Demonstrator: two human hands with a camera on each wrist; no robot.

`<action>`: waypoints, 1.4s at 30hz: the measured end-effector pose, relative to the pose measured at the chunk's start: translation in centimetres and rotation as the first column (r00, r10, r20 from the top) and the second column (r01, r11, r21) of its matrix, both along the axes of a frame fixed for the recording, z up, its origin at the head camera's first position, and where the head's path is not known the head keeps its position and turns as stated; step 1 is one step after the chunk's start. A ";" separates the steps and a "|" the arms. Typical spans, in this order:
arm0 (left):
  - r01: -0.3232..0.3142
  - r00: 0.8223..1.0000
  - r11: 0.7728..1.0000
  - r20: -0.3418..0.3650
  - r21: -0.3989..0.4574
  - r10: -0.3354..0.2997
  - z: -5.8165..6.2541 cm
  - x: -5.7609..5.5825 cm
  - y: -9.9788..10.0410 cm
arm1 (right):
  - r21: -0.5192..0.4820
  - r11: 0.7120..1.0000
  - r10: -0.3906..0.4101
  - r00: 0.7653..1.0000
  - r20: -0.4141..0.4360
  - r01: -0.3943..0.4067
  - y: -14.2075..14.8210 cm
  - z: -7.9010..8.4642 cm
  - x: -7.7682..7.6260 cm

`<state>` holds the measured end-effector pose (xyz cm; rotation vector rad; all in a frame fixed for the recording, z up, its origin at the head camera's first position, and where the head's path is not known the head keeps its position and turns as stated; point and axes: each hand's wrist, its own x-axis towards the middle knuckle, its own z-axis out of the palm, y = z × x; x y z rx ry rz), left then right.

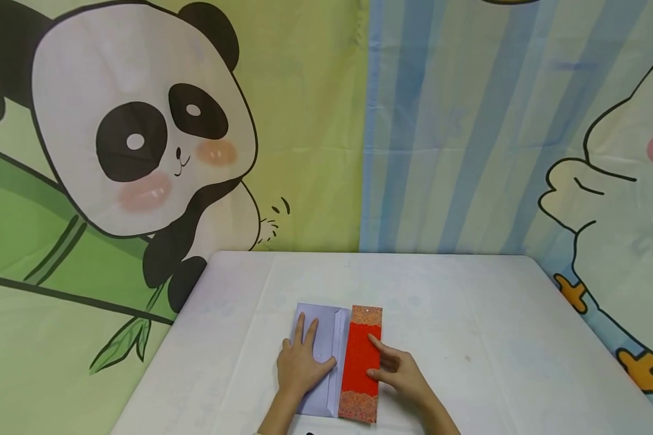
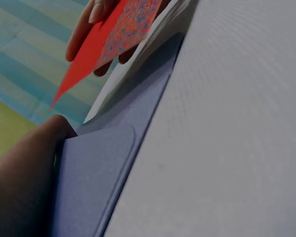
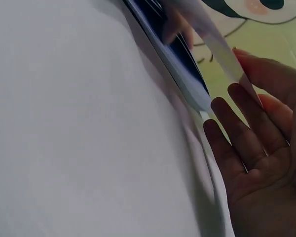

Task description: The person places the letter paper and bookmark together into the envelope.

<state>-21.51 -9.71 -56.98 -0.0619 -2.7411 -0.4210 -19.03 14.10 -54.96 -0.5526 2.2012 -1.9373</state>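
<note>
A flat lavender folder-like case [image 1: 322, 338], with a raised flap strip down its right side, lies near the table's front edge. My left hand [image 1: 303, 367] rests on it with fingers spread and the thumb towards the strip. Along the case's right side is a long red card [image 1: 361, 359] with patterned bands at both ends. My right hand [image 1: 405, 376] pinches the card's right edge between thumb and fingers. In the left wrist view the card [image 2: 86, 57] is tilted up from the case [image 2: 96, 173]. The card's pale underside shows in the right wrist view.
A white-covered table [image 1: 484, 338] extends around the case on both sides and behind. Behind it hangs a printed cloth, with a panda [image 1: 141, 133] on the left and blue stripes and a white cartoon figure [image 1: 626, 241] on the right.
</note>
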 end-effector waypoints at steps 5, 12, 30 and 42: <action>0.004 1.000 1.000 0.002 0.001 -0.004 0.0 0.0 0.1 | -0.055 0.995 0.079 0.997 0.003 -0.079 -1.5 -0.3 0.0; 0.006 1.000 1.000 -0.022 0.007 -0.006 -0.1 -0.1 0.0 | -0.007 0.998 0.063 0.998 0.002 -0.063 -1.8 0.6 0.5; 0.047 0.994 0.999 -0.097 0.008 -0.046 -0.1 0.0 0.1 | 0.077 0.997 -0.018 1.000 -0.019 0.020 -1.6 -1.1 -0.3; 0.044 0.996 0.999 -0.085 0.022 -0.042 -0.1 0.1 0.1 | 0.174 0.984 -0.021 0.995 -0.100 0.038 -1.5 -1.2 -0.2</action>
